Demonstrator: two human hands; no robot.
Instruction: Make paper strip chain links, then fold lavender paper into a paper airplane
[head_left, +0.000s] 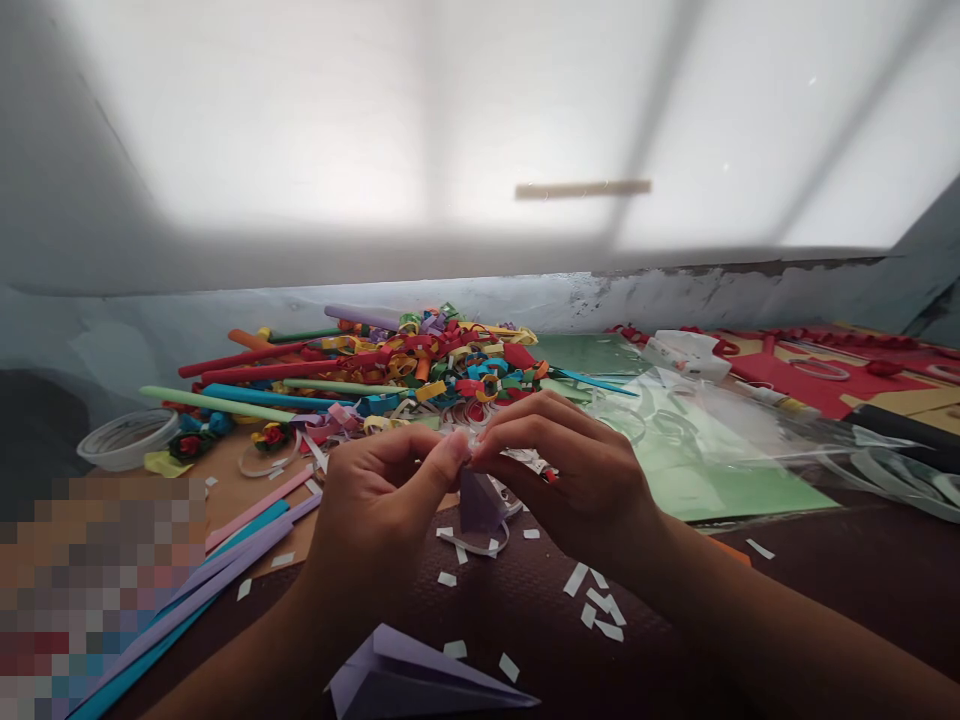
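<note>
My left hand (379, 495) and my right hand (574, 475) meet in the middle, fingertips pressed together on something small and whitish (471, 446) that I cannot make out. Just below the fingertips is a purple paper piece (480, 505); whether it joins what I pinch is unclear. A thin white strip (480, 550) curls beneath it. Closer to me, between my forearms, lies a folded purple paper cone (420, 680). Small white paper scraps (596, 605) are scattered on the dark brown table (525, 610) around my hands.
Behind my hands is a heap of colourful paper chains (450, 370) and rolled paper sticks (255, 365). A white plastic tub (127, 435) stands at left, near long purple and blue paper strips (225, 560). Rightward are a green sheet (735, 470), clear plastic, a white box (686, 352) and red paper (810, 380).
</note>
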